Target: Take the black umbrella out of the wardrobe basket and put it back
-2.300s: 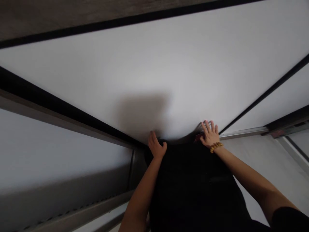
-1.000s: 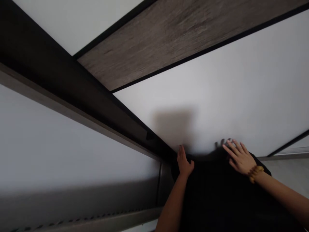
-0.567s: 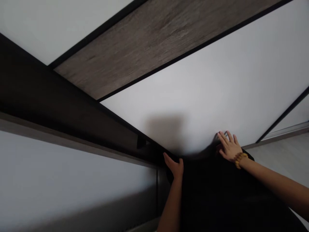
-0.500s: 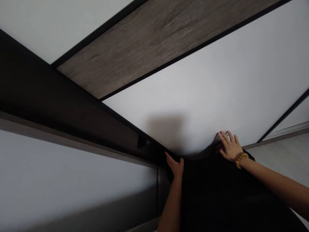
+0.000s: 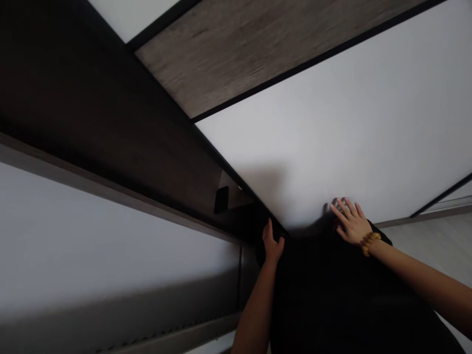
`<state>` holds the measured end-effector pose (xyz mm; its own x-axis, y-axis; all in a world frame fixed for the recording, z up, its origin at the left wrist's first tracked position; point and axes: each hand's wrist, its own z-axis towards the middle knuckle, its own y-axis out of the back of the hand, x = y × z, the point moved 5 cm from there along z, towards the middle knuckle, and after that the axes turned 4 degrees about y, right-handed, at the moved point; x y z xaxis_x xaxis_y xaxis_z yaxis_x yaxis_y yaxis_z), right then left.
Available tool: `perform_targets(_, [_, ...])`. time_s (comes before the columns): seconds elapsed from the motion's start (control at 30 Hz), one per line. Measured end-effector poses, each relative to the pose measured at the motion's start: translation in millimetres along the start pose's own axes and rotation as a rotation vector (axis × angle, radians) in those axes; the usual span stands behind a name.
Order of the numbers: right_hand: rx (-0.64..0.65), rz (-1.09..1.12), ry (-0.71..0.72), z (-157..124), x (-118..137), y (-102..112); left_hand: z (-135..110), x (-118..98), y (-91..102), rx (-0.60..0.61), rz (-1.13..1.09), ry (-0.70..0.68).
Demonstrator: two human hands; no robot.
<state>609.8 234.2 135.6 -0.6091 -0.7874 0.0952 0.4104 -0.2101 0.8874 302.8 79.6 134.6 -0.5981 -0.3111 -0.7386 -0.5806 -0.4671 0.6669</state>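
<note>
My left hand [image 5: 273, 243] rests at the corner where a dark beam meets a large white panel [image 5: 332, 123], its fingertips against the beam's edge. My right hand [image 5: 350, 223], with an amber bead bracelet [image 5: 370, 243] on the wrist, lies flat on the panel's lower edge, fingers spread. A small reddish thing [image 5: 336, 225] shows at that palm's edge, too small to name. Black fabric [image 5: 339, 300] fills the view below both hands and hides what lies behind it.
The dark beam [image 5: 110, 147] runs diagonally across the left, with a small black block [image 5: 221, 200] on it. Above lie a grey wood-grain strip [image 5: 239, 54] and, lower left, another white panel [image 5: 110, 255]. A metal rail [image 5: 442, 214] edges a pale surface [image 5: 427, 255].
The view has swung, so the dark beam fills more of the upper left. My left hand has shifted slightly, its fingers now pointing more upward. My right hand stays on the panel.
</note>
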Motion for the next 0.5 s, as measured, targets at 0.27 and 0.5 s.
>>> perform_targets(0.27, [0.037, -0.032, -0.286, -5, -24, -11, -2, -18, -11.0, 0.103, -0.021, -0.158])
perform_targets(0.5, [-0.031, -0.013, 0.082, 7, 12, 8, -1, -21, -10.9, 0.128, 0.024, -0.133])
